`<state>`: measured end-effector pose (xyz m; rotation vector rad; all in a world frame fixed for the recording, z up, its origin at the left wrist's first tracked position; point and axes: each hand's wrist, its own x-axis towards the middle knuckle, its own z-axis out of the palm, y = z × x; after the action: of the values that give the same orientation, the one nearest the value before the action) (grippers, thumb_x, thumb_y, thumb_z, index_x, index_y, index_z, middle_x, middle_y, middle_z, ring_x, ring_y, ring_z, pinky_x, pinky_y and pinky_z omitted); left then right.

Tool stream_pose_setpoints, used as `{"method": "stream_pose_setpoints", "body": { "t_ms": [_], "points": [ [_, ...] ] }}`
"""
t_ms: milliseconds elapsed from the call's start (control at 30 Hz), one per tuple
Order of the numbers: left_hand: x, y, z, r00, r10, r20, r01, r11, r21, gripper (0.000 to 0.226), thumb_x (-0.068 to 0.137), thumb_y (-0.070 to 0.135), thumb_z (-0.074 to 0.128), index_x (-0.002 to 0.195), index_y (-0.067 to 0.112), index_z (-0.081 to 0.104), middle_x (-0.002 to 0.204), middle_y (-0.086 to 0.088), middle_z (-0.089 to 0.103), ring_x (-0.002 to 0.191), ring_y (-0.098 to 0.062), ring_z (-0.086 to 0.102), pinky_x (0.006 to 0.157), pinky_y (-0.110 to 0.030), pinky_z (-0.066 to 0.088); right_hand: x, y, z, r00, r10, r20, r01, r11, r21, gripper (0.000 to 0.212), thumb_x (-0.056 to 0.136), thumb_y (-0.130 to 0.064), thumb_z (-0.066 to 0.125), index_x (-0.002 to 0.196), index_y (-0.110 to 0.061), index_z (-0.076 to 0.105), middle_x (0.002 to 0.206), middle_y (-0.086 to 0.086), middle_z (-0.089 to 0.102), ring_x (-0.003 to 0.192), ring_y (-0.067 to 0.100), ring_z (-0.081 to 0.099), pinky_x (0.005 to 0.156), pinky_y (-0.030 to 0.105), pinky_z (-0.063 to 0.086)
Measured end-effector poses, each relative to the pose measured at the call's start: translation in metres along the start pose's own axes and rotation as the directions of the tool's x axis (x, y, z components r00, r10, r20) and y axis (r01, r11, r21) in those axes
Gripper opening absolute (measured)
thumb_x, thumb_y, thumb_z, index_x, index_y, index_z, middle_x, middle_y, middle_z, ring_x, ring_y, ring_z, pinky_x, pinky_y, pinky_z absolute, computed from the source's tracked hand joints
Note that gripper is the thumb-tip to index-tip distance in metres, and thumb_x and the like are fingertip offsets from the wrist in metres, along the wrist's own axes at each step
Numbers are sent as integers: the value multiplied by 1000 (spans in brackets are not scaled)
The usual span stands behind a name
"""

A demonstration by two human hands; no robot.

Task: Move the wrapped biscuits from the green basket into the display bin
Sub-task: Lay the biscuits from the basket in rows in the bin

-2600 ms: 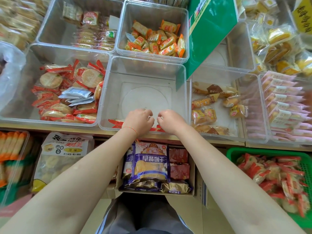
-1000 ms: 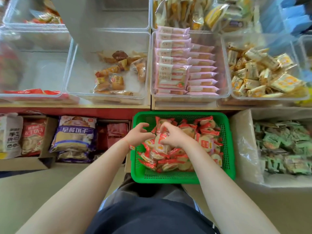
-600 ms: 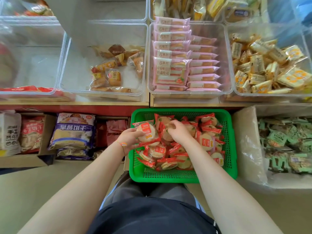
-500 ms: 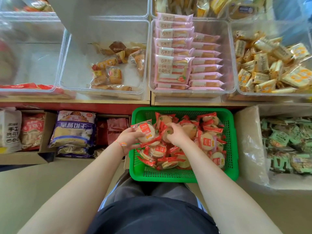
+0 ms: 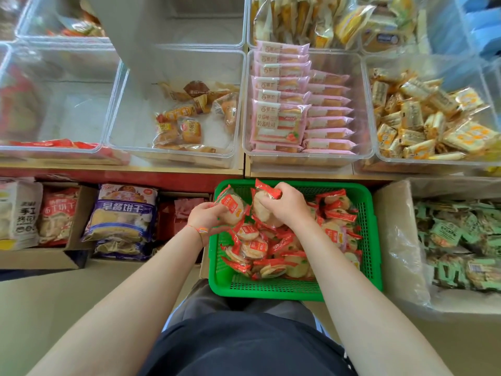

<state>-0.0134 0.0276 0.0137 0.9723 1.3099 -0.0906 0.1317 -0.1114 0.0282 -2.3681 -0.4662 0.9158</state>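
The display bin (image 5: 48, 104) is blurred and cut off at the left edge.

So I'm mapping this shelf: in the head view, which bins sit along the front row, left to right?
Clear bin with red wrappers → clear bin of brown buns → clear bin of pink toast packs → clear bin of yellow snacks.
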Motion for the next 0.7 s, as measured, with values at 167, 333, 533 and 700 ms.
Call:
{"method": "stream_pose_setpoints", "body": {
  "t_ms": [167, 333, 533, 700],
  "points": [
    [-15, 18, 1, 974, 27, 225, -15, 998, -56, 46, 87, 3, 65, 129, -1, 48, 111, -19, 67, 94, -28, 70, 74, -36, 60, -18, -30, 1, 961, -164, 223, 124, 976, 181, 52, 76, -63, 68, 89, -15, 57, 95, 0, 58, 79, 13, 55, 62, 26, 41],
    [-17, 33, -8, 934, 72, 350, -70, 997, -18, 39, 90, 2, 59, 126, 18, 55, 98, -10, 71, 79, -24, 72, 65, -35, 60, -24, -35, 6, 966, -177, 191, 123, 956, 267, 38, 87, -60, 60, 91, -22, 61, 106, 2, 61, 95, 17, 59, 73, 27, 43],
    [1, 42, -46, 928, 53, 369, -65, 998, 20, 29, 94, 20, 57, 123, 18, 60, 108, -10, 71, 75, -18, 71, 63, -37, 58, -30, -48, 22, 971, 6, 241, -74, 959, 275, 59, 75, -34, 83, 122, -20, 50, 107, 0, 62, 93, 14, 65, 76, 29, 56],
    [12, 53, -129, 943, 83, 321, -102, 994, 42, 8, 94, 18, 53, 98, 18, 59, 77, -3, 61, 54, -14, 58, 55, -24, 47, -32, -103, 71, 980, 65, 189, -172, 752, 636, 41, 86, -19, 73, 123, -8, 58, 110, 9, 70, 93, 19, 70, 83, 34, 58]
  ]
}}
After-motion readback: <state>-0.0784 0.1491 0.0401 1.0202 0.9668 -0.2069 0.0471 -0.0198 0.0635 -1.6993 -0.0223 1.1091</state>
